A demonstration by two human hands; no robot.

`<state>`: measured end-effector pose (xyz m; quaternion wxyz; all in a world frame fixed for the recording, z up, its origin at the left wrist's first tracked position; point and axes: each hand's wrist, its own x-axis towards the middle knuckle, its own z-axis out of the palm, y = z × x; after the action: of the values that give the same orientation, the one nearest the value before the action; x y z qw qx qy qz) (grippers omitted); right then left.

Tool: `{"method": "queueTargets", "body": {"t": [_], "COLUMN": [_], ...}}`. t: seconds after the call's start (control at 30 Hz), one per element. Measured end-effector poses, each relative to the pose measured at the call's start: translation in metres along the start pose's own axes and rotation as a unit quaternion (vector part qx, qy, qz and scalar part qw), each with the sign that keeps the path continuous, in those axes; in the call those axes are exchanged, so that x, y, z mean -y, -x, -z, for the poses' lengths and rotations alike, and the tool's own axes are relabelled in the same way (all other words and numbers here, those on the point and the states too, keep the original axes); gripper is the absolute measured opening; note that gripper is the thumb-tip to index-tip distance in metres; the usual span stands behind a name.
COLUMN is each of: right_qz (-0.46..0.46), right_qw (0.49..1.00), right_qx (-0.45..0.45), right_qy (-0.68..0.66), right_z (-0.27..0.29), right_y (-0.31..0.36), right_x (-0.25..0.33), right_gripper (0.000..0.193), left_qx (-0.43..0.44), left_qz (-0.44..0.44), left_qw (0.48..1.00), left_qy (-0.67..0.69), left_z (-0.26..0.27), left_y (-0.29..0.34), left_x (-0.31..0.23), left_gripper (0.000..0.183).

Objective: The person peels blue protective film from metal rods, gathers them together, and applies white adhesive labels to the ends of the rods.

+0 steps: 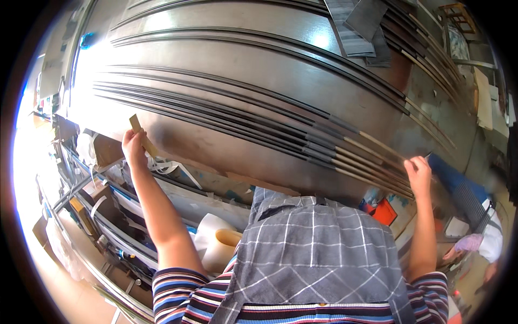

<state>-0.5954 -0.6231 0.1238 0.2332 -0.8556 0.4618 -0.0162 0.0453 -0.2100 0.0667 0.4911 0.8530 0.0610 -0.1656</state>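
Note:
Long, thin dark strips (226,120) lie side by side across the worktable (216,148), with pale tan ends (364,170) toward the right. My left hand (135,146) is closed around a small flat tan piece (135,123), held up over the table's near edge at the left; its exact kind is unclear. At the right, my right hand (418,174) has its fingers pinched at the tan end of one strip (377,144). Its fingertips partly hide that end.
Flat grey boards (359,32) lie on the table's far right, beside more strips (426,59). Below the near edge at left are shelves and a white roll (213,243). An orange object (384,212) sits by my right forearm. Another person's sleeve (470,242) shows at far right.

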Motion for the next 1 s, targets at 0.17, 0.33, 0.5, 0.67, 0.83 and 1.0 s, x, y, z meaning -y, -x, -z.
{"method": "queueTargets", "body": {"t": [0.17, 0.33, 0.5, 0.67, 0.83, 1.0], "right_qz": [0.004, 0.018, 0.018, 0.004, 0.010, 0.000], "right_qw": [0.999, 0.997, 0.996, 0.997, 0.997, 0.997], "right_qx": [-0.048, -0.052, -0.054, -0.060, -0.051, -0.054], "right_qy": [0.021, 0.062, 0.065, 0.057, 0.062, 0.059], "right_z": [0.018, 0.041, 0.037, 0.029, 0.039, 0.034], "right_y": [0.005, 0.012, 0.012, 0.019, 0.015, 0.022], "right_x": [0.021, 0.022, 0.031, 0.028, 0.031, 0.028], "right_gripper": [0.027, 0.029, 0.028, 0.028, 0.028, 0.032], "left_qx": [0.093, 0.128, 0.146, 0.130, 0.090, 0.097], "left_qz": [-0.027, -0.197, -0.254, -0.194, -0.287, -0.139], "left_qw": [0.988, 0.964, 0.954, 0.972, 0.953, 0.984], "left_qy": [0.124, 0.120, -0.068, 0.034, 0.042, 0.057], "left_z": [-0.084, -0.178, -0.202, -0.172, -0.203, -0.183], "left_y": [0.102, 0.163, 0.159, 0.175, 0.160, 0.171], "left_x": [-0.041, -0.091, -0.107, -0.073, -0.096, -0.057], "left_gripper": [0.020, 0.015, 0.021, 0.024, 0.023, 0.025]}}
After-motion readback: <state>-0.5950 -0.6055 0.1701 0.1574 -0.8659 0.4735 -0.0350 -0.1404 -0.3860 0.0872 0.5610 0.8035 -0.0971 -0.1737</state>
